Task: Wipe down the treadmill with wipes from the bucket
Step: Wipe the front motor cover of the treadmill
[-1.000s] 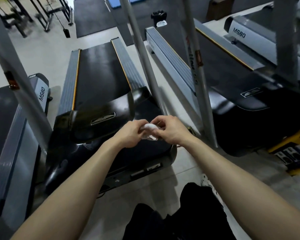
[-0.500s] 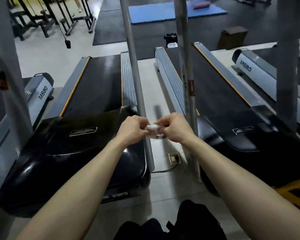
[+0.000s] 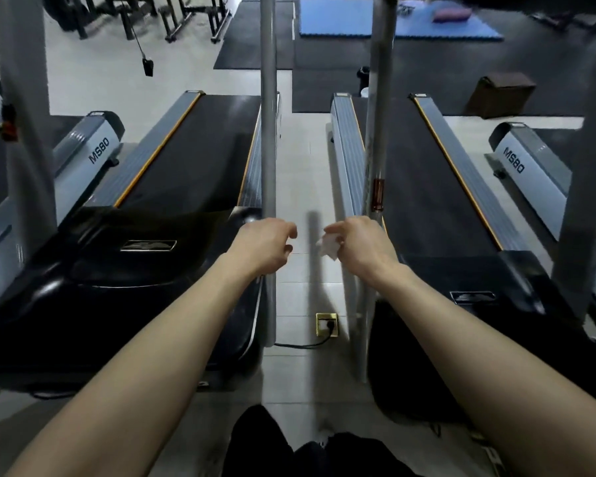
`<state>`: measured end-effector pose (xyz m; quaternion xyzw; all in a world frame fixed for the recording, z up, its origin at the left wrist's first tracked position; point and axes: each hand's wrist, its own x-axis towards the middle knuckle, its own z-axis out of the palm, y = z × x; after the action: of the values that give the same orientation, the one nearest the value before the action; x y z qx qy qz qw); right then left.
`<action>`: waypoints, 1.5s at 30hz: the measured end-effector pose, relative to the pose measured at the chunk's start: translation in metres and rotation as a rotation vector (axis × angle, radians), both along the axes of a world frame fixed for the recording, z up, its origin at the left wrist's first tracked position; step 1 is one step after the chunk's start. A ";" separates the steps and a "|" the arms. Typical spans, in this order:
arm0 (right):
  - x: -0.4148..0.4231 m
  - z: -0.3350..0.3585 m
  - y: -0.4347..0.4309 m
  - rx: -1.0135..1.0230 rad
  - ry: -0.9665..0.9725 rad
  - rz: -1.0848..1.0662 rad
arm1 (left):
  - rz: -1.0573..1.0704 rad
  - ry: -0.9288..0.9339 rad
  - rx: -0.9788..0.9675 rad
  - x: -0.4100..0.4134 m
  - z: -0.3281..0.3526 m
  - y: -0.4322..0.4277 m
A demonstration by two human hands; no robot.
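Note:
A crumpled white wipe (image 3: 329,246) is pinched in my right hand (image 3: 362,247), which is held out over the floor gap between two treadmills. My left hand (image 3: 264,244) hangs a short way to the left of it, fingers loosely curled and holding nothing. The left treadmill (image 3: 193,156) has a black belt, a glossy black motor cover and a grey upright post. The right treadmill (image 3: 427,187) stands beside it with the same build. No bucket is in view.
Grey upright posts (image 3: 268,132) rise just beyond both hands. A brass floor socket (image 3: 327,324) with a black cable sits on the tiled floor between the machines. More treadmills stand at both edges. A blue mat (image 3: 410,18) and weight racks lie far behind.
My hands were together on the wipe; now they have parted, the left has let go and the right keeps the wipe. The view has tilted up and shifted right.

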<state>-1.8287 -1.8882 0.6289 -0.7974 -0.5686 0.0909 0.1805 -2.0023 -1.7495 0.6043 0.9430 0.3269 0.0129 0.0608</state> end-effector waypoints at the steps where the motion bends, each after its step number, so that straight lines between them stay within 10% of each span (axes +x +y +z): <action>1: 0.008 0.000 0.004 0.001 -0.028 0.013 | 0.011 -0.010 0.049 0.002 0.002 0.004; 7: 0.051 -0.008 0.054 -0.049 -0.029 0.060 | 0.117 -0.033 0.145 0.020 0.010 0.040; 14: 0.096 -0.007 0.162 0.130 0.283 -0.050 | 0.398 -0.644 -0.670 0.125 0.014 0.126; 19: 0.116 0.014 0.253 0.188 0.450 0.052 | 0.529 -0.764 -0.824 0.205 0.008 0.220; 27: 0.195 0.030 0.351 -0.027 0.536 0.123 | 0.300 -0.436 -0.262 0.260 0.034 0.354; 33: 0.269 0.038 0.427 -0.058 0.211 0.077 | 0.143 -0.061 0.092 0.297 0.042 0.444; 45: 0.441 0.002 0.648 -0.023 -0.314 -0.002 | 0.071 0.181 0.140 0.433 0.028 0.641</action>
<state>-1.3875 -1.2400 0.6309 -0.8045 -0.5879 -0.0286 0.0801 -1.5690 -1.1086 0.6322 0.9301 0.3626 -0.0474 -0.0356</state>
